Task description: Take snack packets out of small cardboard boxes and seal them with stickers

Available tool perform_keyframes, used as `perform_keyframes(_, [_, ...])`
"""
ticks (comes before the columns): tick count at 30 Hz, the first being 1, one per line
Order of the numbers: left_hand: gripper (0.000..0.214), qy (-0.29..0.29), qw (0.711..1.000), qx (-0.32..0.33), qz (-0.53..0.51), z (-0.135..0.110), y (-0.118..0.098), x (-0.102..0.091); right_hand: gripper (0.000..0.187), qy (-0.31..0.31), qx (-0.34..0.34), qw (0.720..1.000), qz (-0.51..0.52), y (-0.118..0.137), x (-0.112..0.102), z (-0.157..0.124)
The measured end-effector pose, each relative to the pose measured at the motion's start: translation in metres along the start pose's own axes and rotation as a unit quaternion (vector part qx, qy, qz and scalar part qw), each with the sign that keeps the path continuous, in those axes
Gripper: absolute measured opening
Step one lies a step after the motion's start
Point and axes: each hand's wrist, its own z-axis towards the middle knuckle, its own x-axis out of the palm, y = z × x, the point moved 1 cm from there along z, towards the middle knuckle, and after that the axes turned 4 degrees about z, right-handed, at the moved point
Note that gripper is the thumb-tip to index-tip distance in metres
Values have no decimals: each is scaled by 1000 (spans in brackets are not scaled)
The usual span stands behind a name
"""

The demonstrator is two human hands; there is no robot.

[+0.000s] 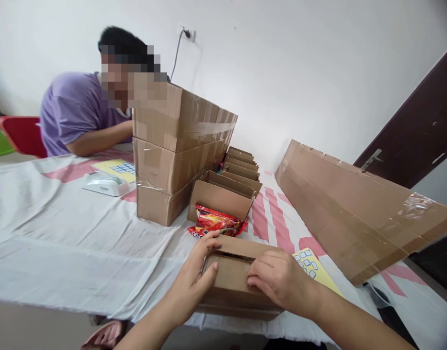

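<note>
A small cardboard box (233, 281) lies in front of me at the near edge of the table, with a dark slot along its top between the panels. My left hand (196, 267) grips its left end, fingers over the far corner and thumb on the top panel. Curled fingers of my right hand (278, 277) press at the right part of the top, by the slot; their tips are partly hidden. Just beyond the box is a red, shiny food packet (218, 221), leaning against an open cardboard box (223, 194).
Stacked taped boxes (156, 165) form a wall at left; behind it a person in a purple shirt (76, 112) leans on the table. More open boxes (241, 167) recede behind. A large cardboard panel (354, 209) stands right, near a yellow sheet (320, 277). A white device (106, 184) lies left.
</note>
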Motion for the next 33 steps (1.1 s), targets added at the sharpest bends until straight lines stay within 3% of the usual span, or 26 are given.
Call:
perform_keyframes(3, [30,2,1000,3,1,0,0,0,14,13,-5,998,54,-2,-3,-1])
perform_keyframes(10, [29,6,1000,-1,-2,0,1,0,22,-10,10,999,-41,4,1,1])
perform_keyframes(15, [30,19,1000,-1,2,-1,0,-1,14,15,3,999,41,8,-8,0])
perform_keyframes(20, [31,17,1000,-5,-3,0,2,0,22,12,3,1000,-10,12,6,-3])
perform_keyframes(23, [30,9,1000,-1,-3,0,4,1,18,-35,86,996,-11,7,15,-2])
perform_keyframes(26, [29,7,1000,5,2,-1,6,1,17,-99,180,977,61,-4,14,-2])
perform_keyframes(33, [30,18,1000,-4,8,0,5,0,17,-205,324,897,218,-30,7,-37])
